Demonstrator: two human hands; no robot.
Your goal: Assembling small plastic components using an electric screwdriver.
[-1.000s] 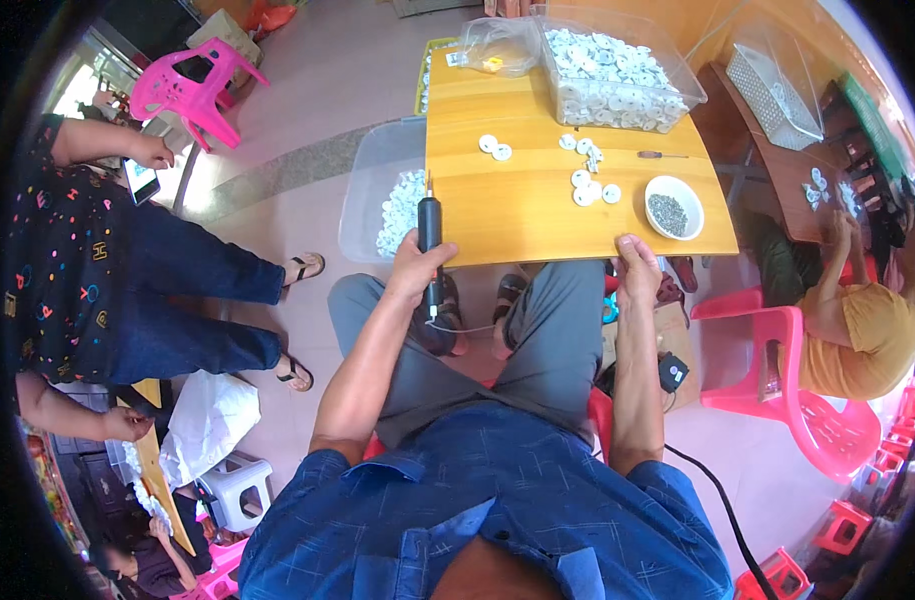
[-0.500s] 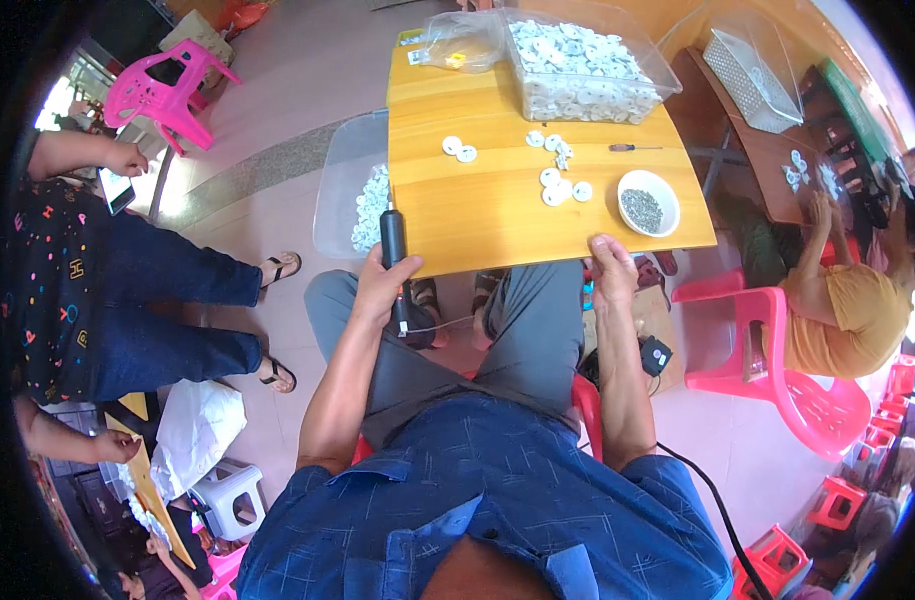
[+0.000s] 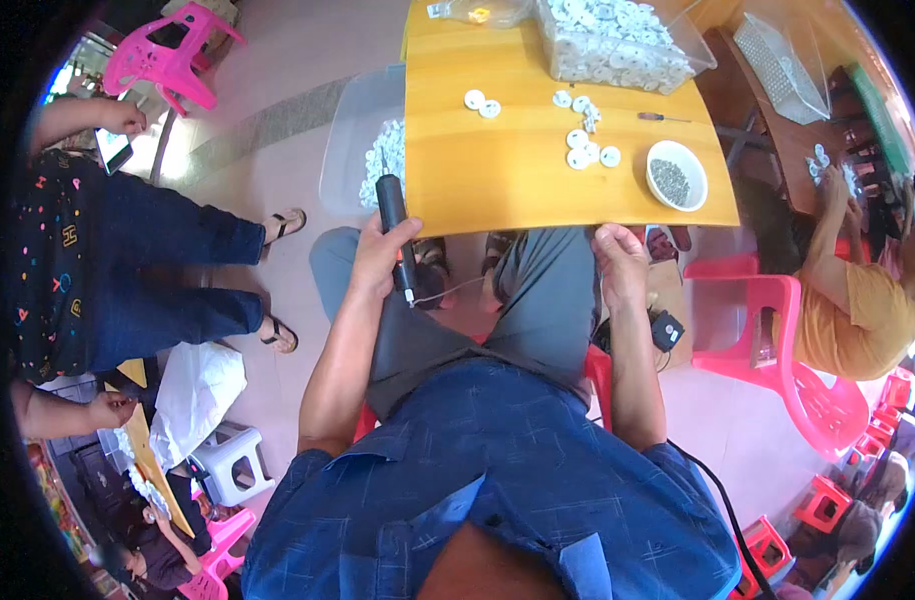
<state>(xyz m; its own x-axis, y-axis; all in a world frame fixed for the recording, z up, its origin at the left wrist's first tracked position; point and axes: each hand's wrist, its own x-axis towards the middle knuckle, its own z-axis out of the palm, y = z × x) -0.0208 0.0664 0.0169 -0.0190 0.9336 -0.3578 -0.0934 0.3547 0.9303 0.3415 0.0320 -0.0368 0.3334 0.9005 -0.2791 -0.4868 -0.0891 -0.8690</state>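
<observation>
My left hand (image 3: 380, 252) is wrapped round a black electric screwdriver (image 3: 390, 203) with a cord at its lower end, held beside the near left corner of the yellow wooden table (image 3: 497, 180). At the table's near edge, toward the right, my right hand (image 3: 620, 265) has its thumb and fingers pressed together; whatever they hold, if anything, is too small to make out. Beyond that hand a white bowl (image 3: 696, 192) holds small metal screws (image 3: 668, 180). Several round white plastic pieces (image 3: 578, 158) lie on the table, with a small screwdriver (image 3: 663, 118) to their right.
A clear bin (image 3: 699, 65) full of white pieces stands on the table's far side. Another clear bin (image 3: 342, 165) is left of the table. One person (image 3: 67, 260) stands at left with a phone (image 3: 114, 150); another (image 3: 847, 320) sits at right near a pink chair (image 3: 792, 350).
The view has shifted, so the table sits higher and farther right in the picture. The electric screwdriver's top now leans more to the left. Both hands keep their closed grips.
</observation>
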